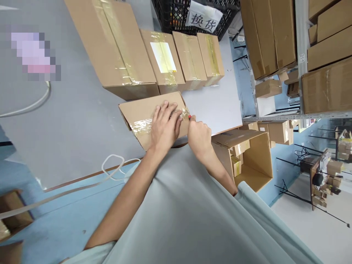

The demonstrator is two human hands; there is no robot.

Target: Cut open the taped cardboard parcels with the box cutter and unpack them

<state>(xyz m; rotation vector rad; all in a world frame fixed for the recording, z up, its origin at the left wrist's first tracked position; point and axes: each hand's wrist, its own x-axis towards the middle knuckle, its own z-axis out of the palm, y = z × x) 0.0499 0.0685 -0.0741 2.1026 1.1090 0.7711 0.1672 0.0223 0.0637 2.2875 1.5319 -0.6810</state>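
We see the left hand lying flat, fingers spread, on top of a small cardboard box that sits at the near edge of the grey table. The palm presses on a strip of clear tape that runs along the box's top. The right hand is curled into a fist just beside the box's right end, and a small red tool peeks out above the thumb, touching the tape at the box's corner; we cannot tell what kind of tool it is.

Behind the small box stands a row of taped boxes: a large one on the left, then a medium one with a label, then two narrower ones. A black crate with a paper sign stands beyond them. To the right, below the table's edge, an open carton holds smaller boxes. Shelves stacked with cartons fill the right side. A white strap loops over the table's near edge.
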